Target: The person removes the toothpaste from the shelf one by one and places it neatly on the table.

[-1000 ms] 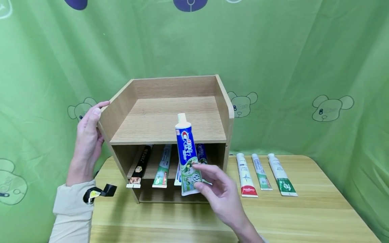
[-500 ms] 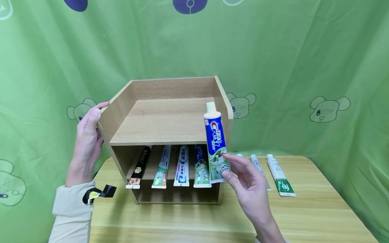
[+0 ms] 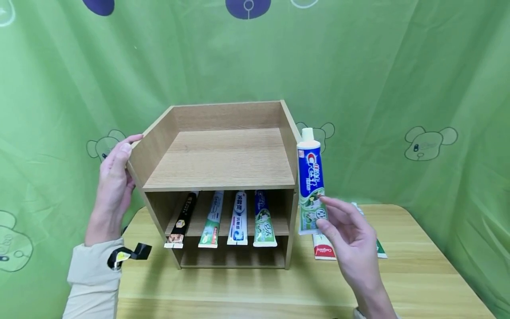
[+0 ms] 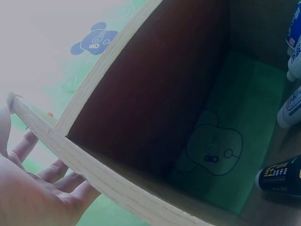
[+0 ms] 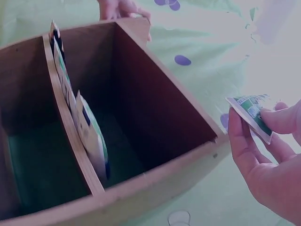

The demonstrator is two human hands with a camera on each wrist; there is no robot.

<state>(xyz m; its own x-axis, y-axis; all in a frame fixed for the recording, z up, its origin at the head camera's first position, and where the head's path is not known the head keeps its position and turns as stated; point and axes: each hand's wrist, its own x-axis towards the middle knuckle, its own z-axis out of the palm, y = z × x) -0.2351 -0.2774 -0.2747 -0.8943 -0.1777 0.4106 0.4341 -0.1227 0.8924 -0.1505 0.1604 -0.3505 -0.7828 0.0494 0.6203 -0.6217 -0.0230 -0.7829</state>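
Observation:
My right hand [image 3: 352, 237] pinches a blue and green Crest toothpaste tube [image 3: 311, 188] by its lower end, between thumb and fingers, with the white cap upward. The tube is held just right of a wooden shelf unit [image 3: 235, 179]. In the right wrist view, only the tube's crimped end [image 5: 254, 113] shows in the grip. At the shelf's left side panel, my left hand [image 3: 115, 186] grips the front edge. The left wrist view shows the fingers of that hand [image 4: 42, 188] around the panel edge. Toothpaste tubes, among them a black one [image 3: 182, 221], lie on the middle shelf, ends jutting out.
Behind the right hand, a Colgate tube [image 3: 324, 248] and a green-ended tube [image 3: 381, 249] lie partly hidden on the wooden table [image 3: 418, 270]. A green patterned cloth [image 3: 358, 66] hangs behind. A black strap [image 3: 141, 251] sticks out from the left sleeve.
My right hand has carried the Crest tube rightward and slightly up, from in front of the shelf to beside it. Another Crest tube on the shelf has come into full view. The left hand stays put.

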